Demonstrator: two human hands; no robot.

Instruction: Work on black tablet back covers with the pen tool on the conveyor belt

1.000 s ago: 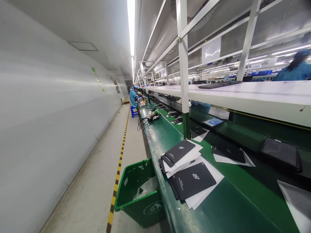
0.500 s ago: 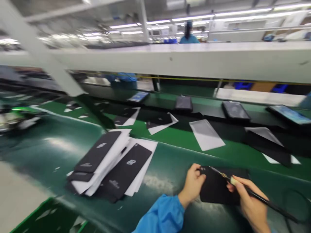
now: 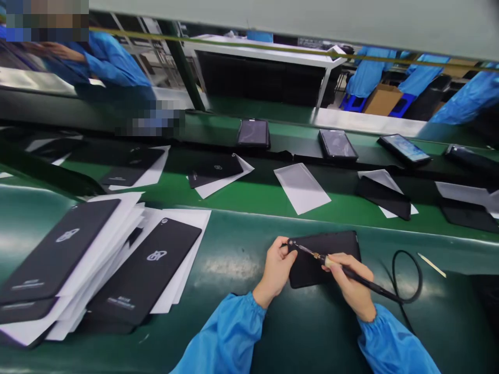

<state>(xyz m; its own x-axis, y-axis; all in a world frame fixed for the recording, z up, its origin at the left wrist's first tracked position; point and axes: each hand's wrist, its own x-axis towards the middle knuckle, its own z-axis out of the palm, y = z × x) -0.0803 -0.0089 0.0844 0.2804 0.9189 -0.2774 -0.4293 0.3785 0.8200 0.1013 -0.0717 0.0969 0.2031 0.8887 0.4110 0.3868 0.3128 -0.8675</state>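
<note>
A black tablet back cover (image 3: 331, 249) lies flat on the dark green bench in front of me. My left hand (image 3: 277, 270) grips its left edge near the upper corner, fingers curled round it. My right hand (image 3: 350, 284) pinches a thin black corded tool (image 3: 351, 274) like a pen; its metal tip touches the cover's upper left corner, close to my left thumb. The tool's black cable (image 3: 407, 278) loops on the bench to the right. Both sleeves are blue.
Stacks of black covers (image 3: 146, 270) with white sheets lie at the left. On the green conveyor (image 3: 265, 195) beyond are more covers, a white sheet (image 3: 302, 188) and tablets (image 3: 337, 144). Workers in blue sit across the line. A small pale stick (image 3: 432, 265) lies at the right.
My view swung from looking down the aisle to looking down at the bench. My hands came into view holding the cover and tool, and now sit nearer the middle.
</note>
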